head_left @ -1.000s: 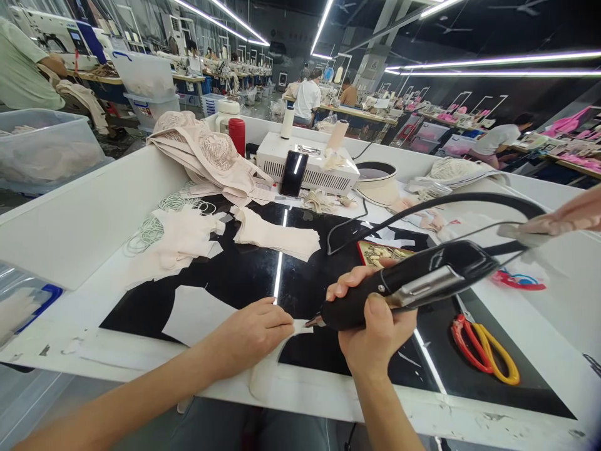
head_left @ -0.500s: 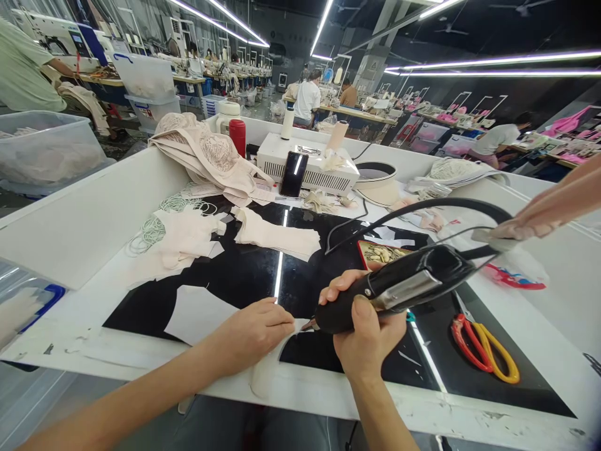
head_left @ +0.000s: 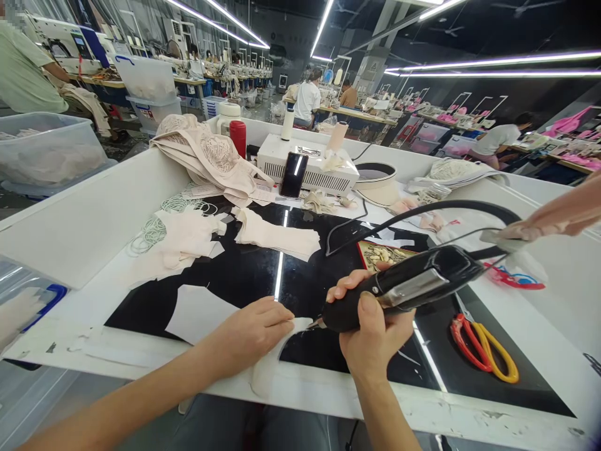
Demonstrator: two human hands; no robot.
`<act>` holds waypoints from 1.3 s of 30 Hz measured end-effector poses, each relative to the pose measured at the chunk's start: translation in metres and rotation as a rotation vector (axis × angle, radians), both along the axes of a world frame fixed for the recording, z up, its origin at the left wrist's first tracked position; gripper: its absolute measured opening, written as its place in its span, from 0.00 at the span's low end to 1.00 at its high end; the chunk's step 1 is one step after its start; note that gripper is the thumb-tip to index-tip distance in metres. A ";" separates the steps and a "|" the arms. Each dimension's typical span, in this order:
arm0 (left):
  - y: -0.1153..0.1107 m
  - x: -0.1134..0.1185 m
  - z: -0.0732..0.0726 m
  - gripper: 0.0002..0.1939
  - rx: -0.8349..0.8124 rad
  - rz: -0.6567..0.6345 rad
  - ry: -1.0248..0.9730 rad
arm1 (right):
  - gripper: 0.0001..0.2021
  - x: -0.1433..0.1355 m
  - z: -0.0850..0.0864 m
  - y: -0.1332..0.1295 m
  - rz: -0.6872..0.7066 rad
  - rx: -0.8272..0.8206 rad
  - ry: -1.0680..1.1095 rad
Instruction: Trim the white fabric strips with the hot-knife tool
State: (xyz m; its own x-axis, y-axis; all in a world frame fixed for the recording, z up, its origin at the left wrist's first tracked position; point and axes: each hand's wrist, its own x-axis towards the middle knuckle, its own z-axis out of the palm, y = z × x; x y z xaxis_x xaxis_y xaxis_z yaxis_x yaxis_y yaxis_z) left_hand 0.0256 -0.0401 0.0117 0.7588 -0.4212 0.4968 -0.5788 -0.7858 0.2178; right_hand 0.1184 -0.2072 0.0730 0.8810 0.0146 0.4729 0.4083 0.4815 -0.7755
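Note:
My right hand (head_left: 375, 332) is wrapped round a black corded handheld tool (head_left: 408, 285) with a silver lever along its side. Its narrow metal tip (head_left: 317, 324) meets the edge of a white fabric piece (head_left: 301, 324) at the table's front. Pinched between the fingers of my left hand (head_left: 256, 329) is that same fabric, just left of the tip; part of it hangs over the front edge. Beside my left forearm lies a flat white cut piece (head_left: 200, 313). Further back are a beige fabric stack (head_left: 277, 233) and more pale pieces (head_left: 181, 241).
Red-and-yellow-handled scissors (head_left: 483, 347) lie right on the black mat (head_left: 244, 275). A small tray of metal bits (head_left: 385, 255) sits behind the tool. At the back stand a white vented box (head_left: 307, 163), a phone (head_left: 293, 175) and piled bras (head_left: 206, 150). The cable (head_left: 422, 205) arches right.
My right hand and the tool have shifted slightly right, and the tip is now further along the fabric edge. My left hand has barely moved.

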 end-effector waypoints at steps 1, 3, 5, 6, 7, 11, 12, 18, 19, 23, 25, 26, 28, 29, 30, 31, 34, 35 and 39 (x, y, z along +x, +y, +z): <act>-0.001 -0.004 0.002 0.11 0.014 0.027 0.004 | 0.17 0.000 0.000 0.000 -0.001 -0.005 0.004; -0.002 -0.015 0.006 0.14 0.044 0.097 0.023 | 0.17 -0.001 0.000 -0.001 0.001 -0.013 0.008; -0.005 -0.027 0.006 0.17 0.069 0.169 0.050 | 0.18 -0.003 0.000 -0.003 0.000 -0.024 0.011; -0.007 -0.033 0.005 0.19 0.079 0.199 0.065 | 0.19 -0.004 0.001 -0.003 -0.004 -0.030 0.013; -0.009 -0.038 0.003 0.20 0.086 0.228 0.077 | 0.19 -0.005 0.001 -0.004 -0.010 -0.036 0.013; -0.015 -0.045 -0.006 0.20 0.083 0.319 0.098 | 0.19 -0.009 0.001 -0.005 -0.046 -0.054 0.008; -0.016 -0.044 -0.007 0.21 0.075 0.331 0.097 | 0.19 -0.010 0.001 -0.005 -0.056 -0.059 0.009; -0.013 -0.031 -0.004 0.24 0.070 0.315 0.144 | 0.19 -0.015 0.002 -0.008 -0.098 -0.042 0.026; -0.013 -0.030 -0.003 0.24 0.073 0.309 0.152 | 0.19 -0.016 0.002 -0.008 -0.107 -0.045 0.025; -0.010 -0.029 -0.003 0.24 0.081 0.278 0.155 | 0.19 -0.020 0.001 -0.010 -0.129 -0.063 0.016; -0.009 -0.029 -0.003 0.25 0.077 0.267 0.146 | 0.19 -0.021 0.001 -0.011 -0.135 -0.070 0.012; -0.009 -0.029 -0.003 0.26 0.076 0.265 0.139 | 0.19 -0.022 0.001 -0.011 -0.138 -0.072 0.011; -0.009 -0.029 -0.001 0.26 0.079 0.264 0.120 | 0.20 -0.024 0.002 -0.011 -0.139 -0.070 0.010; -0.009 -0.029 0.000 0.26 0.084 0.264 0.106 | 0.20 -0.025 0.002 -0.011 -0.138 -0.066 0.011; -0.009 -0.029 0.001 0.26 0.090 0.264 0.092 | 0.20 -0.026 0.002 -0.011 -0.135 -0.062 0.012; -0.009 -0.028 0.002 0.25 0.097 0.261 0.086 | 0.19 -0.027 0.002 -0.011 -0.133 -0.059 0.013; -0.008 -0.028 0.000 0.25 0.129 0.238 0.096 | 0.19 -0.031 0.003 -0.011 -0.137 -0.062 0.020; -0.008 -0.028 -0.002 0.26 0.140 0.231 0.102 | 0.19 -0.032 0.003 -0.011 -0.139 -0.066 0.024; -0.006 -0.029 -0.011 0.27 0.161 0.235 0.087 | 0.20 -0.036 0.002 -0.012 -0.155 -0.074 0.020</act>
State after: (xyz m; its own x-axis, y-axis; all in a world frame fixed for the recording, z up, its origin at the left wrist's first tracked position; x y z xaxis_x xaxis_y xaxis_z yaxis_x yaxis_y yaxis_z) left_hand -0.0036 -0.0461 0.0008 0.8818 -0.2969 0.3665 -0.3612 -0.9248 0.1199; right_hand 0.0822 -0.2190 0.0751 0.8847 -0.0875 0.4578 0.4571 0.3551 -0.8155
